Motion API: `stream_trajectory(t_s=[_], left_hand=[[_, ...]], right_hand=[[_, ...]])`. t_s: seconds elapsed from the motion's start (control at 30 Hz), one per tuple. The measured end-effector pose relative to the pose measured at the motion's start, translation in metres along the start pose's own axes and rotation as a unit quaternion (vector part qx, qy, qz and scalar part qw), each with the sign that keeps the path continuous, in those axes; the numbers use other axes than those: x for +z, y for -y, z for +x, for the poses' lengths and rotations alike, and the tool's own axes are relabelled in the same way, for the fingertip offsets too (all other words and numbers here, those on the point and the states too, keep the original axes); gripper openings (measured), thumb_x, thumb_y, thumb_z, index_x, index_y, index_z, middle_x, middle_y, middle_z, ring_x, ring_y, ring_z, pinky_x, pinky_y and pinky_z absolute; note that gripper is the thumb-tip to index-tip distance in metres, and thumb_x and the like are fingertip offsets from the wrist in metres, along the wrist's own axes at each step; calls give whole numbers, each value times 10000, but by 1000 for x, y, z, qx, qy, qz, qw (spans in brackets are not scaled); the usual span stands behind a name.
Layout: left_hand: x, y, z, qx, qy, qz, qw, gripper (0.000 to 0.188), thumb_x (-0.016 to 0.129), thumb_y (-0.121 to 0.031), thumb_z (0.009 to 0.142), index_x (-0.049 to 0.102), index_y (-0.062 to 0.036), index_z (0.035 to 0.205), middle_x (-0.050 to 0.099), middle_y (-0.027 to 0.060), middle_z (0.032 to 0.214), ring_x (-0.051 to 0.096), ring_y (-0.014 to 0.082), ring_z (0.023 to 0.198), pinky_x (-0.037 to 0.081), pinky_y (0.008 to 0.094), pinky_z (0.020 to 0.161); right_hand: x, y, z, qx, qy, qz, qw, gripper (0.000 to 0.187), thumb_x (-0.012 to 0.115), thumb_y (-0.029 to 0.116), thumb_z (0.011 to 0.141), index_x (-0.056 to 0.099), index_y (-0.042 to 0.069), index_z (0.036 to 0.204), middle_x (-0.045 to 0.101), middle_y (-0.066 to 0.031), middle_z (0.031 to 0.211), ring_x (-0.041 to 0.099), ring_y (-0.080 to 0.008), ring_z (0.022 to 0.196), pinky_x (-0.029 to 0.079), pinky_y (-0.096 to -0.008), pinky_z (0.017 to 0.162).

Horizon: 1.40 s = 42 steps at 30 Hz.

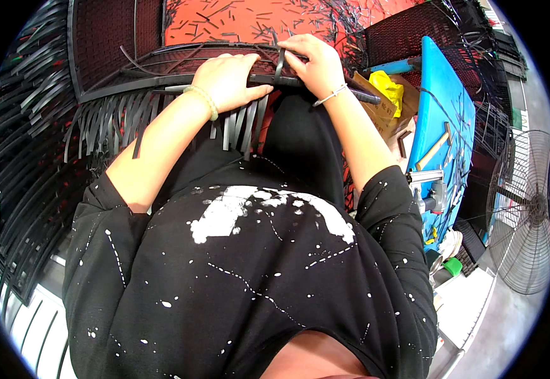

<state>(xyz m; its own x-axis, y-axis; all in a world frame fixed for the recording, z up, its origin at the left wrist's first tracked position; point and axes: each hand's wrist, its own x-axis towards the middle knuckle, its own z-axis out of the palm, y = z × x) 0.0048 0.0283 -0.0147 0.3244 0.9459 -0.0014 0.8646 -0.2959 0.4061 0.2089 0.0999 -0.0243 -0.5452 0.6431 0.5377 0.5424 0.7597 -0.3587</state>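
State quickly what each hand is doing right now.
Left hand: pressed flat on the woven panel's frame bar, gripping nothing.
Right hand: closed on a black strip.

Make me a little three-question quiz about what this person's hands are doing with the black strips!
1. True or false: both hands rest on the dark woven frame.
2. Which hand pinches an upright black strip? A) left hand B) right hand
3. Fill in: the left wrist wears a pale green ____.

Key: 1 true. 2 B. 3 bracelet.
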Motion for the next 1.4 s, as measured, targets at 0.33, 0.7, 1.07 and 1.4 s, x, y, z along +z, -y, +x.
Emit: stream_trajectory(t_s=[0.33,0.7,1.07,1.4], left_hand=[[2,-3,1,-1,11,16,1000,640,693,-493,749,546,-104,1235,640,106,1124,599,273,1040,479,395,897],[6,2,-2,14,-9,26,1000,596,704,-474,744,562,-108,1192,645,95,1089,605,268,1021,487,393,870],[3,-1,-2,17,-3,22,1000,603,702,-480,744,560,-114,1202,643,92,1104,601,266,1038,481,391,883],[8,3,-8,106,-128,-28,986,575,744,-399,726,558,-88,1172,627,104,1098,578,276,1077,467,383,909]], right_hand=[[19,-15,1,366,196,344,842,167,663,83,826,705,-2,964,694,-37,777,620,-85,662,501,-234,614],[4,-13,5,277,330,394,812,248,658,99,844,660,42,1086,674,-11,895,599,-80,829,478,-227,766],[-18,-2,2,244,337,406,814,334,675,129,873,598,46,1188,643,-8,1044,578,-82,989,453,-257,903],[4,-9,-13,130,298,246,913,243,587,189,929,667,1,1061,626,-99,1023,564,-211,1021,422,-308,945]])
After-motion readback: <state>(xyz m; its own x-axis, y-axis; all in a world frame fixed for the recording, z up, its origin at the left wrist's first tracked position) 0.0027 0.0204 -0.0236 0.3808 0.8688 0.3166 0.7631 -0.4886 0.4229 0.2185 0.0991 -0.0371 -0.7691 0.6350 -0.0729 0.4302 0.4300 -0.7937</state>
